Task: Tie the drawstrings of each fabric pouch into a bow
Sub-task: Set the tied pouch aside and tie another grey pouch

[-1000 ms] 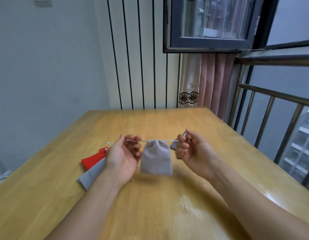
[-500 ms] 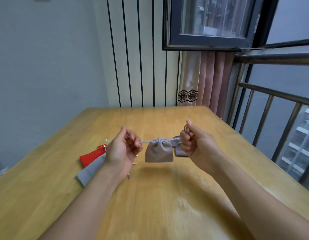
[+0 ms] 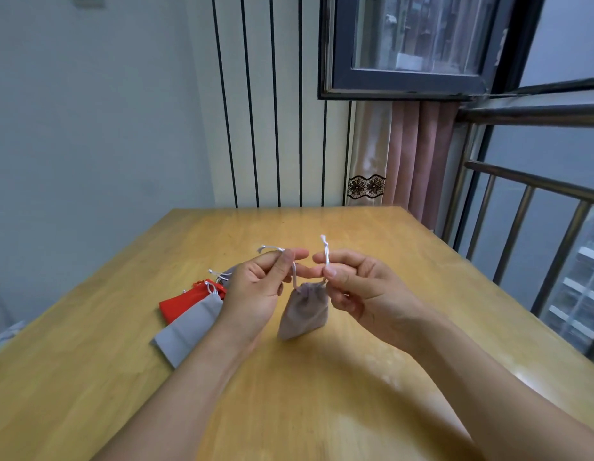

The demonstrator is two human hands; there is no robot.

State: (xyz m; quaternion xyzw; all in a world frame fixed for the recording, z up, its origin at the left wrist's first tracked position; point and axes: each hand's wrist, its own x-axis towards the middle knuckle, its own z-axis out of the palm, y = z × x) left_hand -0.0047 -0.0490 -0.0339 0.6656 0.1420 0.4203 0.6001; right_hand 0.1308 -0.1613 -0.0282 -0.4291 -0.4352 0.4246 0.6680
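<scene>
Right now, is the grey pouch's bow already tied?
No: left hand and right hand hold its two drawstrings apart above the grey pouch.

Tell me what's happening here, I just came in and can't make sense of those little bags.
A person is working on a small grey pouch, which hangs above the wooden table by its two white drawstrings. The left hand pinches one drawstring and the right hand pinches the other, hands close together. The pouch mouth is cinched shut, but no bow is tied yet. A red pouch and another grey pouch lie on the table to the left.
</scene>
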